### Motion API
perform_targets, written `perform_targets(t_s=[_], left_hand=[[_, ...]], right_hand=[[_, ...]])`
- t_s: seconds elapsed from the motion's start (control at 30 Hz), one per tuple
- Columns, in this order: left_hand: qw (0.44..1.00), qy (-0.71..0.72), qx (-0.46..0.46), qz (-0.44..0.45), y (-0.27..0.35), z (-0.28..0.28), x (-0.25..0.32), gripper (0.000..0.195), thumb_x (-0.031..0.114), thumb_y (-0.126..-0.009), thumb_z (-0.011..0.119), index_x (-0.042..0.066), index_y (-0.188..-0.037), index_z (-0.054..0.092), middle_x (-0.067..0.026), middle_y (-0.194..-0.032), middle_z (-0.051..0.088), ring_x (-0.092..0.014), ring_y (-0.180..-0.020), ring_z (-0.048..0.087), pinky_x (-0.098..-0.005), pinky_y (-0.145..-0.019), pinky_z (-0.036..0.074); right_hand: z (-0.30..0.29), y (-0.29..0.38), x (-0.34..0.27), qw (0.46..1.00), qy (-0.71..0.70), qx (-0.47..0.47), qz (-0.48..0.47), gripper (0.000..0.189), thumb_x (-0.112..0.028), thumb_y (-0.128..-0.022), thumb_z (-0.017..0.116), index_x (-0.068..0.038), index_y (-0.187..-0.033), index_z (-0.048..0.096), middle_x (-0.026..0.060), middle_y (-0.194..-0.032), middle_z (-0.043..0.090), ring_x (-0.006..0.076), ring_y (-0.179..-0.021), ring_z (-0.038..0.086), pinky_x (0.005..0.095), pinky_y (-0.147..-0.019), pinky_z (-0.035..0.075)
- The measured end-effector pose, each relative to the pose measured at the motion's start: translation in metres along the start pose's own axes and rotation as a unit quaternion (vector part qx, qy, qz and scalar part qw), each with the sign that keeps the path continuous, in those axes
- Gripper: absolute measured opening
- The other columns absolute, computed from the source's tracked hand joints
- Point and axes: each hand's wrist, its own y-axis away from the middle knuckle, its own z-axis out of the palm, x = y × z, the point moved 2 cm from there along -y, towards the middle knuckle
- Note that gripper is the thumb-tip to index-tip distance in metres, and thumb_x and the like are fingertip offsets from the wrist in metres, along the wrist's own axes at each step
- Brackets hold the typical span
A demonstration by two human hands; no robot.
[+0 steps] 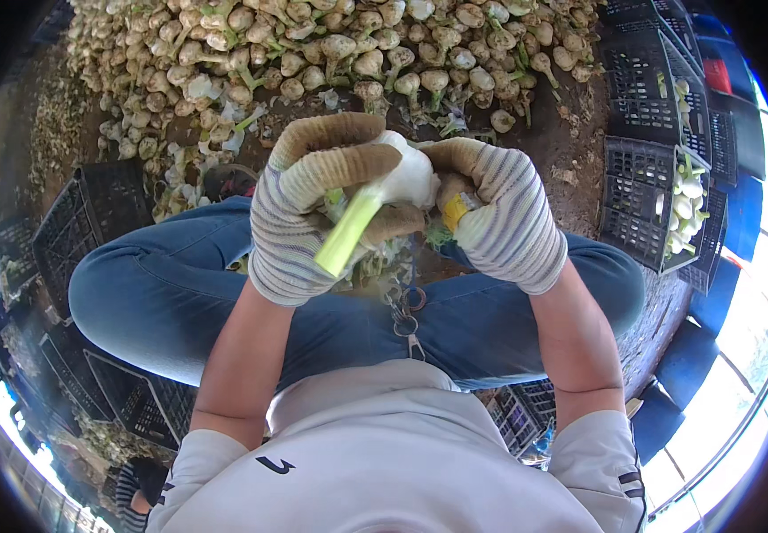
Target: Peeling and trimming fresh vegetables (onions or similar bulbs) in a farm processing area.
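Note:
Over my lap, my left hand [297, 206], in a striped knit glove with brown-stained fingers, grips a white garlic bulb [412, 178]. Its cut pale-green stem [350, 230] points down toward me, slightly blurred. My right hand [510, 210], gloved alike, is closed at the bulb's right side, thumb and finger against it. A small yellow object [456, 210] shows at the right fingers; whether it is a tool's handle or tape on the glove, I cannot tell. The right palm is hidden. Below the hands, a keyring [406, 325] hangs at the waist of my jeans.
A large heap of untrimmed garlic [330, 50] lies on the dirt floor ahead. Loose peelings [190, 176] are scattered before it. On the right, a black plastic crate [640, 200] holds white trimmed bulbs [687, 206]. Another black crate [94, 213] stands left. A person in stripes [134, 493] is behind, lower left.

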Motion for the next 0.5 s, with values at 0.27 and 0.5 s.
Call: perform_targets(t_s=[0.27, 0.5], left_hand=[[0.999, 0.029, 0.009, -0.02, 0.0, -0.002, -0.002, 0.051, 0.017, -0.057, 0.092, 0.011, -0.102, 0.069, -0.0124, -0.11, 0.061, -0.024, -0.098, 0.063, -0.0342, -0.08, 0.056], [0.998, -0.061, 0.018, 0.005, 0.003, 0.0, 0.0, 0.051, 0.014, -0.058, 0.09, 0.011, -0.104, 0.069, -0.0127, -0.111, 0.061, -0.024, -0.098, 0.064, -0.034, -0.079, 0.056]], right_hand=[[-0.009, 0.006, -0.001, 0.937, -0.325, -0.067, 0.109, 0.032, -0.017, -0.088, 0.063, 0.008, -0.109, 0.063, 0.0085, -0.092, 0.069, 0.0109, -0.08, 0.061, 0.0254, -0.072, 0.051], [0.003, 0.004, -0.015, 0.99, 0.136, 0.027, -0.041, 0.01, -0.008, -0.083, 0.063, -0.001, -0.088, 0.066, 0.0172, -0.069, 0.062, 0.0317, -0.062, 0.064, 0.0355, -0.056, 0.05]])
